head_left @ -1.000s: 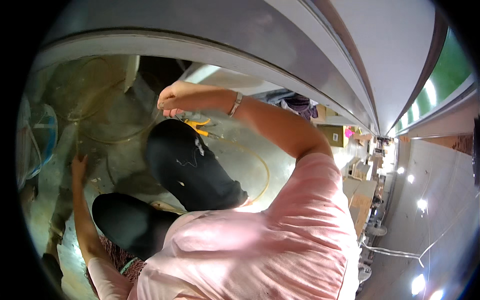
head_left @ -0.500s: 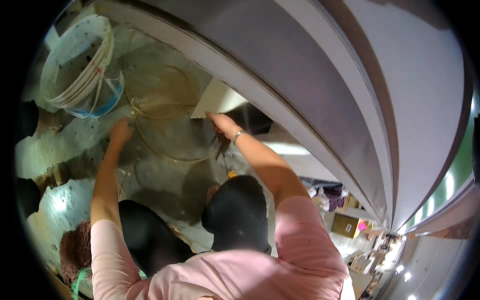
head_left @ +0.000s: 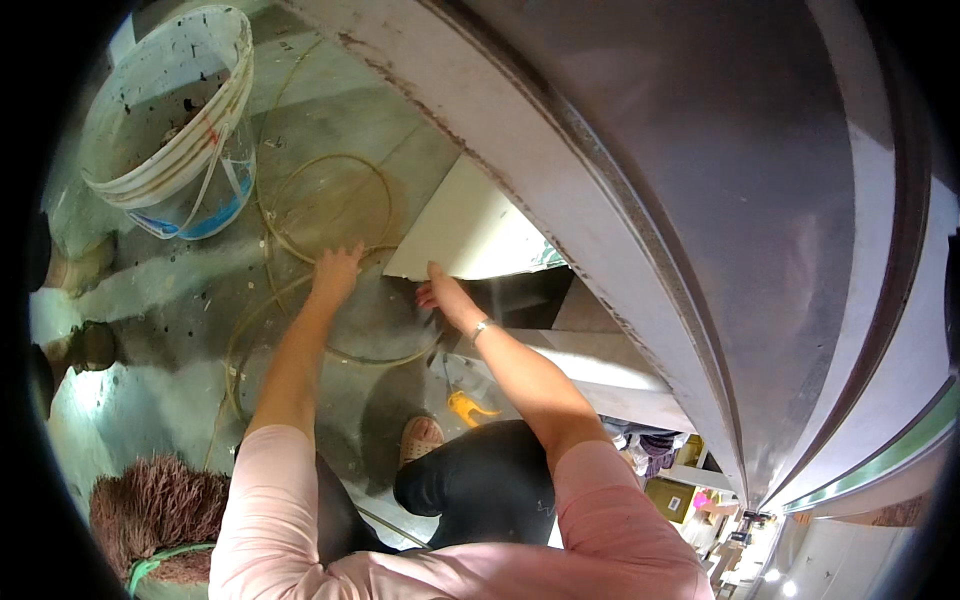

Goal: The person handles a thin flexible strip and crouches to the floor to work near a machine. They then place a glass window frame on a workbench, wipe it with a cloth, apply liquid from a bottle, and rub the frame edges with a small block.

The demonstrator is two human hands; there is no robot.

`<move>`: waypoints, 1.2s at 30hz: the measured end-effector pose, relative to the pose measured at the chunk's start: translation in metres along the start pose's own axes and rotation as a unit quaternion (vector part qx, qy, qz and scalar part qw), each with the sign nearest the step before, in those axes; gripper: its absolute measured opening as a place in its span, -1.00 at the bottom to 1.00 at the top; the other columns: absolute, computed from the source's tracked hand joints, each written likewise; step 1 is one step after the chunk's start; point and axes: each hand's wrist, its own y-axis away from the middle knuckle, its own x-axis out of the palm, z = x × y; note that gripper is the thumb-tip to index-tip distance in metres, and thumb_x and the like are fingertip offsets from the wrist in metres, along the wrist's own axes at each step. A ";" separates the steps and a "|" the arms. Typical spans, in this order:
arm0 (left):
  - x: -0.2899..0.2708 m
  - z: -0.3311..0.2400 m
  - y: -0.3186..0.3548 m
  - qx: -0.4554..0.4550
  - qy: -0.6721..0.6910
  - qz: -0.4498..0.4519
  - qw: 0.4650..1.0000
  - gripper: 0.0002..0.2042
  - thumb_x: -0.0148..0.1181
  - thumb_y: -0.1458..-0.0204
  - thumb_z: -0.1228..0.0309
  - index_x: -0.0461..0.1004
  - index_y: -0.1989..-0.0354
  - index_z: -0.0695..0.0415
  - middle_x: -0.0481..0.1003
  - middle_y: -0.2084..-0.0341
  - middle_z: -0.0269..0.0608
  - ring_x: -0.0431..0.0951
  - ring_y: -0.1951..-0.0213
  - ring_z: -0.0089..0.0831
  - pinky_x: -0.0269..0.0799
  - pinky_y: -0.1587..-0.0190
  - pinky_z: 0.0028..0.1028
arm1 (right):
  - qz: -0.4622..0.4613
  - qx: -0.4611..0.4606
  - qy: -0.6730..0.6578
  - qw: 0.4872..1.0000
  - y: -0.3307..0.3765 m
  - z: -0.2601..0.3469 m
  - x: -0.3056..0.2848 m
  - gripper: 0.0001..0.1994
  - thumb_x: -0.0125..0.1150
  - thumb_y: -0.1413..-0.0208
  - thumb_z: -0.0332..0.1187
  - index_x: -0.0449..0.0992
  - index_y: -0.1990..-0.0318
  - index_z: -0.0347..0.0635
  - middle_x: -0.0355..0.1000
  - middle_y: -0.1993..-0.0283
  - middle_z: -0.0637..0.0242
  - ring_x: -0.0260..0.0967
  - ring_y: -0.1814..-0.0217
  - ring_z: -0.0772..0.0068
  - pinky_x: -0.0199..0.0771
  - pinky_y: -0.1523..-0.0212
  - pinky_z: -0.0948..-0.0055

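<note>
A pale, flat panel (head_left: 470, 225) juts out from under the long metal edge, its near corner toward the middle of the floor. My right hand (head_left: 447, 298), with a band at the wrist, is at that near edge. Its thumb lies over the edge and its fingers curl below; their exact contact is partly in shadow. My left hand (head_left: 338, 272) reaches over a looped, yellowish hose (head_left: 388, 195), short of the panel's corner, with fingers apart and nothing seen in them.
A dirty white bucket (head_left: 205, 130) stands at far left. Another person's feet (head_left: 90, 345) are at the left edge. A brown bristle broom head (head_left: 150, 505) with a green tie lies near left. A yellow-handled tool (head_left: 468, 408) rests near my foot. Large metal bodywork (head_left: 690, 130) overhangs the right.
My left hand has moved right, from near the bucket to close by the panel's corner. More of the panel shows now. The right hand stays at its edge. My view has shifted.
</note>
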 end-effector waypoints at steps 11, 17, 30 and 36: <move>0.064 -0.023 0.016 -0.074 0.088 0.095 0.989 -0.40 -0.11 -0.15 0.52 0.03 -0.40 -0.14 0.49 0.13 0.04 0.52 0.09 -0.06 0.46 0.04 -0.16 | -0.012 0.012 -0.083 0.996 -0.004 0.016 0.017 -0.51 -0.25 -0.32 -0.03 0.40 0.23 -0.36 0.43 0.34 0.16 0.43 0.40 0.35 0.49 0.34 0.41; 0.068 -0.018 0.016 -0.076 0.109 0.115 0.984 -0.38 -0.12 -0.16 0.55 0.00 -0.41 -0.16 0.49 0.16 0.01 0.51 0.09 -0.03 0.44 0.02 -0.15 | 0.009 0.046 -0.076 0.996 -0.011 0.011 0.011 -0.52 -0.25 -0.33 -0.05 0.40 0.22 -0.37 0.44 0.33 0.14 0.44 0.41 0.34 0.50 0.34 0.39; 0.039 -0.004 0.045 -0.038 0.134 0.159 0.977 -0.48 -0.17 -0.15 0.58 0.25 -0.30 -0.13 0.51 0.16 0.02 0.52 0.11 -0.03 0.43 0.02 -0.10 | -0.047 0.080 -0.041 0.995 0.005 0.011 -0.010 -0.57 -0.23 -0.31 -0.10 0.39 0.17 -0.37 0.44 0.37 0.09 0.43 0.42 0.27 0.49 0.33 0.33; 0.049 -0.046 0.073 -0.077 0.146 0.176 0.970 -0.46 -0.20 -0.14 0.59 0.22 -0.32 -0.10 0.46 0.02 0.00 0.49 0.03 -0.08 0.42 -0.03 -0.17 | -0.044 0.058 -0.077 0.994 0.004 0.017 0.005 -0.60 -0.18 -0.27 -0.12 0.40 0.23 -0.35 0.43 0.42 0.14 0.43 0.42 0.30 0.50 0.34 0.37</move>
